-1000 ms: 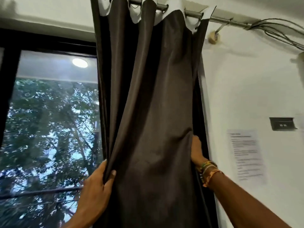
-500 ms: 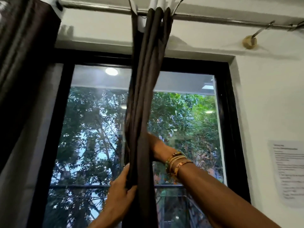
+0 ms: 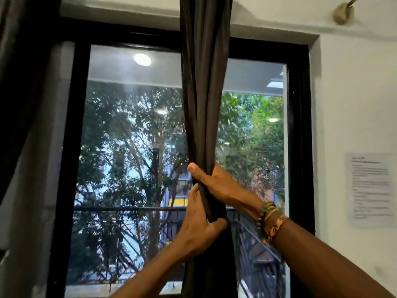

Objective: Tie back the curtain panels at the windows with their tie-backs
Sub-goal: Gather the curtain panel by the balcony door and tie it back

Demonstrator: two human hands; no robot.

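Gripping the gathered dark curtain panel [image 3: 204,108] mid-window, the right hand [image 3: 217,183] now clasps just above the left hand [image 3: 198,224], the bunch tighter than before.

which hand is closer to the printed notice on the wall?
Right. The right hand grips the gathered curtain panel on the side toward the notice; the left hand grips lower, farther away.

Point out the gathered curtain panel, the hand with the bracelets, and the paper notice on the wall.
gathered curtain panel [image 3: 204,104], head view, on the bunched folds above the hands
right hand [image 3: 219,186], head view, on the back of the hand
paper notice [image 3: 370,190], head view, on the sheet's middle
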